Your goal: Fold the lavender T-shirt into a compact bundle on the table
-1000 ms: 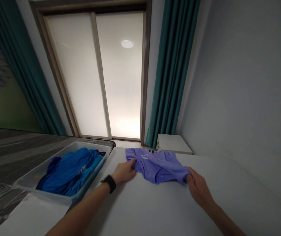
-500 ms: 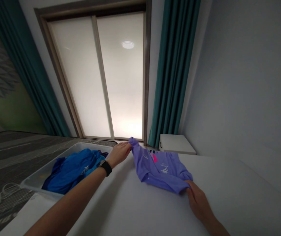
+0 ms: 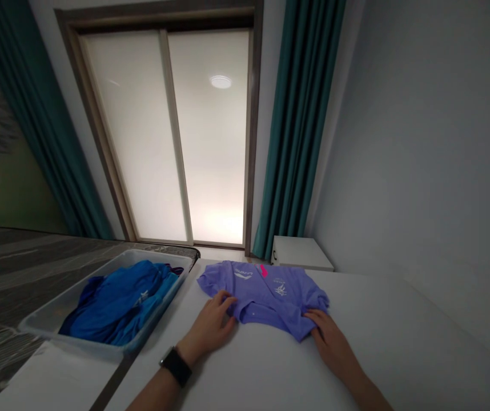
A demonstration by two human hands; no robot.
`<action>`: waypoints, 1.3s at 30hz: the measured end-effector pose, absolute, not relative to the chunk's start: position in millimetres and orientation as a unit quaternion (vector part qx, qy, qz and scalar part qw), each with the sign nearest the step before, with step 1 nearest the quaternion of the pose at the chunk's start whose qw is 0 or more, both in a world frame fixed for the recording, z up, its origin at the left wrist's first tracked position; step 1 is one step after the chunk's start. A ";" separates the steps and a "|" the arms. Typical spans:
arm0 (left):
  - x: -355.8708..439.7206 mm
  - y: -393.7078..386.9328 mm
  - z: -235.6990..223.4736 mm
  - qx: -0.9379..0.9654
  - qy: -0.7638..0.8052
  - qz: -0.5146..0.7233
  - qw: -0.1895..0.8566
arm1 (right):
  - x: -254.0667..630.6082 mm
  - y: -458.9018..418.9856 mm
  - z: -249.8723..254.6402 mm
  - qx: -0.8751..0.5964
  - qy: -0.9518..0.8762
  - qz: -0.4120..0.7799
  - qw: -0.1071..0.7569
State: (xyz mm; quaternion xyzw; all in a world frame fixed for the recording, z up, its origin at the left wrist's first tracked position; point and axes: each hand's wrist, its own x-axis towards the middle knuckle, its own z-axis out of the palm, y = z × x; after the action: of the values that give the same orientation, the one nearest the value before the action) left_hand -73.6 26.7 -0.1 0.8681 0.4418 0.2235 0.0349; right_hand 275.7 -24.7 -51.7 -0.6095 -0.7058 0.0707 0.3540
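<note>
A purple shirt (image 3: 266, 294) with white print and a pink mark lies spread on the white table (image 3: 399, 348). My left hand (image 3: 211, 325) rests on the shirt's near left edge, its fingers pinching the fabric. A black watch sits on that wrist. My right hand (image 3: 328, 339) lies on the shirt's near right corner, fingers curled into the cloth.
A clear plastic bin (image 3: 56, 322) with blue clothes (image 3: 120, 302) stands at the left, partly on a dark patterned surface. A small white cabinet (image 3: 300, 254) sits behind the table by teal curtains. A grey wall runs along the right.
My left hand has come down from the raised far corner to the near left edge. The shirt now lies flatter and wider on the table. My right hand stayed at the right corner.
</note>
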 end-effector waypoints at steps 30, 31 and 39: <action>-70.2 46.8 25.7 0.779 0.471 0.325 0.256 | 304.3 0.2 2.4 -0.600 -0.667 0.084 0.432; -71.0 45.0 31.2 0.791 0.464 0.317 0.244 | 307.1 1.7 7.8 -0.599 -0.667 0.084 0.436; -92.7 -6.4 25.1 0.936 0.330 0.113 0.057 | 332.5 -42.7 -24.3 -0.554 -0.794 -0.051 0.244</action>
State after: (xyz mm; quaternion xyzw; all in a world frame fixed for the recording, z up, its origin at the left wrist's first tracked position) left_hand -92.7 -6.4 25.1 0.9356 0.3295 0.1126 0.0574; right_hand 332.5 -42.7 -24.3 -0.5536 -0.7944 -0.0512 0.2444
